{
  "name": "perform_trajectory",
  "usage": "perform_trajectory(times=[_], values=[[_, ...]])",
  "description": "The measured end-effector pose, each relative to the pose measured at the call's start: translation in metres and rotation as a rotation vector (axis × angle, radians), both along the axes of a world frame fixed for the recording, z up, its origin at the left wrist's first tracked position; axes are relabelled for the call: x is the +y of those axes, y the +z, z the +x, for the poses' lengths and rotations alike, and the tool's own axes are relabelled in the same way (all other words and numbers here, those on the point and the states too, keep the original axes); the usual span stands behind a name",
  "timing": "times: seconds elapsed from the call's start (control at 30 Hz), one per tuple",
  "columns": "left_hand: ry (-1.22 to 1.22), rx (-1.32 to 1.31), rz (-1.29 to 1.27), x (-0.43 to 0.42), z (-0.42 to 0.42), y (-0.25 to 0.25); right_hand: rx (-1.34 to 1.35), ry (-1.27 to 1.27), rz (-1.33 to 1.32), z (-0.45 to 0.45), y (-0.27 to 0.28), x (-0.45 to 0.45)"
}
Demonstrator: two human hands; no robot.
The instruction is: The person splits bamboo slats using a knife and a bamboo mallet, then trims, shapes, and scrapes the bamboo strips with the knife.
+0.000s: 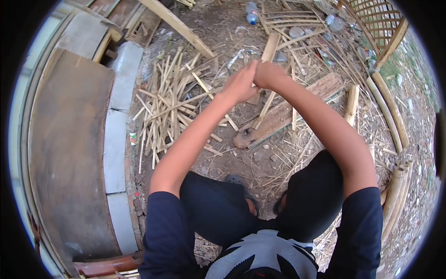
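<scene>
My left hand [241,84] and my right hand [272,75] meet in front of me, above the ground, with fingers curled closed. A flat pale bamboo slat [270,47] runs up and away from between them, and a short end of it shows below. My fingers hide its middle, so the exact grip is hard to make out. Under the hands lies a worn wooden plank [283,114] with a rounded, notched near end. A thin bamboo strip [264,110] slants down onto it.
Left of my hands spreads a pile of split bamboo sticks [174,100]. A wooden beam [179,28] juts in at the top. Bamboo poles [395,195] lie at right, below a woven lattice [376,21]. Pale blocks [115,149] edge a brown board [69,153]. A plastic bottle [252,13] lies far off.
</scene>
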State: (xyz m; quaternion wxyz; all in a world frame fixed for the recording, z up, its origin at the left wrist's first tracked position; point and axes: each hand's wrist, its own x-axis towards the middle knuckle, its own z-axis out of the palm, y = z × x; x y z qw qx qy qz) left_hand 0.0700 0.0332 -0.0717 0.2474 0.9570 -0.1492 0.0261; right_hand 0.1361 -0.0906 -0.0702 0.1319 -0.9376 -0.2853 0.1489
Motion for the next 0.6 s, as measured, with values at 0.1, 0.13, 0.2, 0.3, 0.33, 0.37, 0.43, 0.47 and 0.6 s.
perform_trajectory(times=[0.1, 0.13, 0.2, 0.3, 0.33, 0.37, 0.43, 0.47, 0.6], values=[[0.046, -0.007, -0.065, 0.0, 0.007, -0.005, 0.014, 0.026, -0.065, 0.007, -0.001, 0.007], [0.065, 0.016, -0.068, 0.0, 0.008, -0.003, 0.033, 0.009, -0.053, 0.006, -0.001, 0.008], [0.089, -0.001, -0.072, 0.0, 0.008, -0.01, 0.059, -0.021, -0.028, 0.004, 0.0, 0.01], [0.1, 0.03, -0.051, -0.002, 0.002, -0.019, 0.09, -0.073, 0.005, -0.007, 0.0, 0.005], [0.1, 0.052, -0.035, -0.005, -0.001, -0.018, 0.114, -0.043, -0.03, -0.012, 0.0, 0.0], [0.1, 0.071, -0.022, -0.01, -0.004, -0.014, 0.136, -0.014, -0.068, -0.017, 0.003, -0.006], [0.068, 0.154, 0.1, -0.018, -0.016, -0.011, 0.214, -0.011, -0.134, -0.025, 0.008, -0.017], [0.067, 0.17, 0.156, -0.021, -0.018, -0.01, 0.247, -0.02, -0.178, -0.027, 0.006, -0.021], [0.033, 0.426, 0.389, -0.04, -0.039, 0.012, 0.061, 0.112, -0.238, -0.031, -0.027, -0.032]])
